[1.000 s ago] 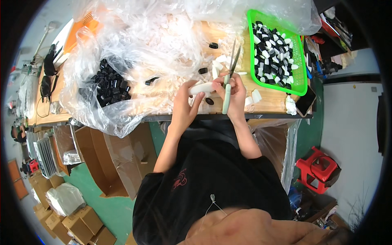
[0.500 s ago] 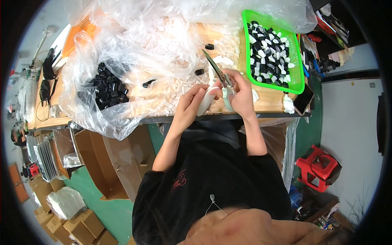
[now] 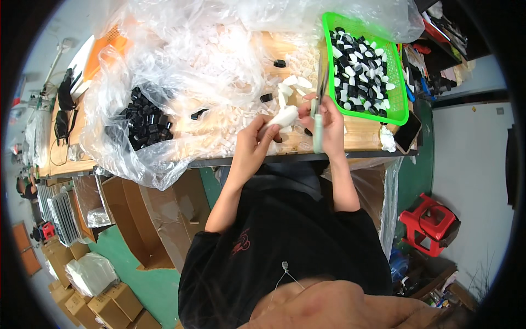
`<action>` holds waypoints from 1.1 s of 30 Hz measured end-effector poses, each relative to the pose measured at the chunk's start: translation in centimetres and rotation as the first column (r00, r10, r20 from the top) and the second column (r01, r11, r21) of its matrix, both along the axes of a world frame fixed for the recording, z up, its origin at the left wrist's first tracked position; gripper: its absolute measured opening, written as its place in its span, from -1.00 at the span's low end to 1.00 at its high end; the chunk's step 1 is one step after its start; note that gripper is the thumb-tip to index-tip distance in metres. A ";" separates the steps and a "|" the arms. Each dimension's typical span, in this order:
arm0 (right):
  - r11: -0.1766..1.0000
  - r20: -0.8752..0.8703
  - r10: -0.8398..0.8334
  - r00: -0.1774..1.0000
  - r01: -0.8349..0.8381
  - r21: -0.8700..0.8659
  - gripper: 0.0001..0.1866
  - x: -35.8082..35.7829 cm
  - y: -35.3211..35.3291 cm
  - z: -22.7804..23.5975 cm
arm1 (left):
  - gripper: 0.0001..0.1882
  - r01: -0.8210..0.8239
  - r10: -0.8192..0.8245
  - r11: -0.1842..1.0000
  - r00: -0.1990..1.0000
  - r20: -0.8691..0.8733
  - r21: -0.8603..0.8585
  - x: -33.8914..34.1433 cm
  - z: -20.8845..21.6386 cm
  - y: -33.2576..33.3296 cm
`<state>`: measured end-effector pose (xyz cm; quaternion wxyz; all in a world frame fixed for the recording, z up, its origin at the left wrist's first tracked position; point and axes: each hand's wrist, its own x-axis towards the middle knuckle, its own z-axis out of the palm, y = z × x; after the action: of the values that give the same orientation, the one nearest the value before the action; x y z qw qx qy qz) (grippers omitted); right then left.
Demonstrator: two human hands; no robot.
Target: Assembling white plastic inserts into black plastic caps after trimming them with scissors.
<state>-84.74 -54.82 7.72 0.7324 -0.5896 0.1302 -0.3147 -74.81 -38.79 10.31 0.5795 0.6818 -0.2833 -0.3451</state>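
Over the near edge of the table, my left hand (image 3: 255, 138) is closed round a smooth, rounded white plastic piece (image 3: 285, 117). My right hand (image 3: 332, 129) grips scissors (image 3: 318, 133) with pale green handles, their blades pointing away from me. Its thumb and fingertips come close to the right end of the white piece; whether they touch it I cannot tell. Just beyond lie several loose white pieces (image 3: 290, 81) and two small black pieces, one of them a black cap (image 3: 266, 98). Small translucent scraps cover the wood around my hands.
A green basket (image 3: 406, 111) of mixed black and white pieces stands at right, beside a dark phone (image 3: 409, 135). To the left, clear plastic bagging (image 3: 104, 118) surrounds a heap of black caps (image 3: 147, 122). Below are an open cardboard box (image 3: 131, 219) and a red stool (image 3: 430, 223).
The scissors have swung upright and moved right, away from the white piece. My left hand has turned the piece so that it points up and to the right.
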 end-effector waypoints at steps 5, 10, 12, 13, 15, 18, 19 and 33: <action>0.917 -0.334 0.223 0.916 -0.313 -0.247 -0.65 -4.1 -0.5 -0.7 | -0.82 -0.252 0.238 0.935 0.967 -0.086 -0.248 0.8 1.5 -0.8; 0.856 -0.446 0.274 0.852 -0.428 -0.289 -0.39 -5.0 -0.2 -0.9 | -0.84 -0.179 0.150 0.951 0.980 -0.130 -0.254 0.8 2.7 -1.8; 0.893 -0.435 0.321 0.842 -0.422 -0.158 -0.40 -5.0 -0.1 -0.5 | -0.84 -0.107 0.082 0.976 0.987 -0.137 -0.188 0.6 2.8 -2.1; 0.895 -0.432 0.317 0.844 -0.417 -0.158 -0.40 -5.0 -0.2 -0.5 | -0.85 -0.106 0.079 0.976 0.987 -0.142 -0.190 0.4 2.8 -2.2; 0.863 -0.465 0.288 0.837 -0.437 -0.252 -0.43 -5.0 -0.5 -0.5 | -0.86 -0.092 0.070 0.981 0.990 -0.125 -0.173 0.4 2.7 -2.4; 0.867 -0.465 0.290 0.836 -0.435 -0.242 -0.47 -5.3 -0.6 -0.8 | -0.85 -0.061 0.050 0.991 0.994 -0.095 -0.123 0.5 2.7 -2.4; 0.869 -0.463 0.287 0.838 -0.431 -0.243 -0.47 -5.3 -0.6 -0.6 | -0.84 -0.043 0.036 0.995 0.996 -0.081 -0.089 0.6 2.7 -2.4; 0.887 -0.544 0.005 0.839 -0.255 -0.385 -0.70 -6.9 -0.5 -0.7 | -0.85 0.015 -0.015 1.000 1.000 -0.004 -0.001 0.8 0.4 -3.5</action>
<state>-91.62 -55.34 7.00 0.5346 -0.8112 0.2101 -0.1093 -74.02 -42.32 10.76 0.5777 0.6787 -0.2874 -0.3509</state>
